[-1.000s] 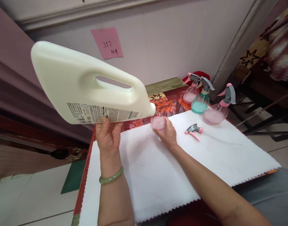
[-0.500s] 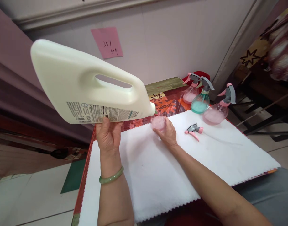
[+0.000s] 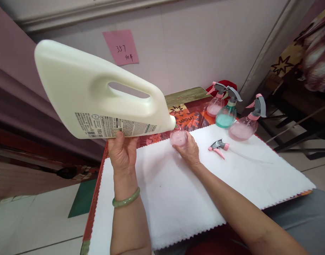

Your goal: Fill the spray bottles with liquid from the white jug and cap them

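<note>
A large cream jug (image 3: 77,88) with a built-in handle and a printed label is tilted over, its neck pointing right. My left hand (image 3: 122,150) supports it from below, thumb on the label side and the other fingers hidden under it. The jug's mouth meets the neck of a small clear pink bottle (image 3: 177,138). My right hand (image 3: 188,150) is wrapped around that bottle's near right side. To its right a grey and pink spray head (image 3: 218,147) with a long thin tube lies on the white cloth (image 3: 175,198).
Two pink spray bottles (image 3: 243,129) and a green spray bottle (image 3: 226,115) stand at the table's back right, with something red behind them. A pink note (image 3: 121,47) is stuck on the wall. Dark furniture (image 3: 297,124) is beyond the table's right side.
Almost nothing differs; the raised bottom end of the jug sits very slightly higher. Both hands keep their hold.
</note>
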Action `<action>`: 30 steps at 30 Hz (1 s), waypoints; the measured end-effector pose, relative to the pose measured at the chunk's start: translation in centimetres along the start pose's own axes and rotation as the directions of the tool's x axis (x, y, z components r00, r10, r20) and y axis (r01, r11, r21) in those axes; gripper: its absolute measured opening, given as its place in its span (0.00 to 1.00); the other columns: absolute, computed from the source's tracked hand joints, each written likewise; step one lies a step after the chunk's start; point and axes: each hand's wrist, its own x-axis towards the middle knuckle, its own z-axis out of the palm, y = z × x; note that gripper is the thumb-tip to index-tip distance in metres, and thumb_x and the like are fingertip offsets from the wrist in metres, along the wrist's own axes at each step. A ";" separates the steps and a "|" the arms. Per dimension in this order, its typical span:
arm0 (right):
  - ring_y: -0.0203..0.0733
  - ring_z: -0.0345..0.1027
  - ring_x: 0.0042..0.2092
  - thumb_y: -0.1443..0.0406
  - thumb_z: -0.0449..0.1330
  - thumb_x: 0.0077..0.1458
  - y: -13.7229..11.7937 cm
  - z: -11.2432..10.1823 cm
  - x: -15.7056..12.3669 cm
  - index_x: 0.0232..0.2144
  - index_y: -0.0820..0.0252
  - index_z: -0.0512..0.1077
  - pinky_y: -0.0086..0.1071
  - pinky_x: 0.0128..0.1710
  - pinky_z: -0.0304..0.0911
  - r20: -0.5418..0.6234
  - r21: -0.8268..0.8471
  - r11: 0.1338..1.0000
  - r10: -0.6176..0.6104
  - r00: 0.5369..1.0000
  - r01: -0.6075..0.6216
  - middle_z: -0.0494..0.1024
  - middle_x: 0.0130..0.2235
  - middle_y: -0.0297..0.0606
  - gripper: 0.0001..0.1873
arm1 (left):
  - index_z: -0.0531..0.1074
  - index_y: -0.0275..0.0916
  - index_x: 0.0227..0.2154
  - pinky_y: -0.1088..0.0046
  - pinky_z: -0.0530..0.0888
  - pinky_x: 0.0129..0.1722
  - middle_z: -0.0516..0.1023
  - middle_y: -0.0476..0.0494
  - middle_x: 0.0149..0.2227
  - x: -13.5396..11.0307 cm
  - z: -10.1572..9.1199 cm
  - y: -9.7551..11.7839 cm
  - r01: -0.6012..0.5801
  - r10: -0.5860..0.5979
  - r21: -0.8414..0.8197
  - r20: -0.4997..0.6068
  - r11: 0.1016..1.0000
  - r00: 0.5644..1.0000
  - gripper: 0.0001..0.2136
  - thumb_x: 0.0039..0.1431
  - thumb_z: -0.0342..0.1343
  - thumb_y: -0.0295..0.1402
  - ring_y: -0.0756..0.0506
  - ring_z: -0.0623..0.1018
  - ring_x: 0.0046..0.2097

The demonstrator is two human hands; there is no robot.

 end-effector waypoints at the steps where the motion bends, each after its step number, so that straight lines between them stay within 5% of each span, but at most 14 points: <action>1: 0.58 0.66 0.61 0.50 0.66 0.50 0.0 0.0 0.0 0.64 0.59 0.58 0.50 0.59 0.63 0.002 0.001 1.000 0.001 1.000 -0.001 0.70 0.61 0.51 0.45 | 0.75 0.55 0.51 0.50 0.69 0.61 0.70 0.49 0.64 0.0 0.0 0.0 -0.004 0.004 0.001 0.003 1.000 1.000 0.20 0.54 0.67 0.42 0.36 0.62 0.68; 30: 0.57 0.67 0.60 0.49 0.66 0.51 -0.3 0.0 0.0 0.64 0.59 0.57 0.51 0.58 0.64 0.001 -0.002 1.000 0.007 1.000 -0.007 0.71 0.61 0.51 0.44 | 0.73 0.60 0.52 0.50 0.68 0.62 0.67 0.52 0.65 -0.1 0.7 0.1 -0.032 0.032 -0.018 -0.016 0.999 0.999 0.23 0.53 0.69 0.39 0.36 0.61 0.69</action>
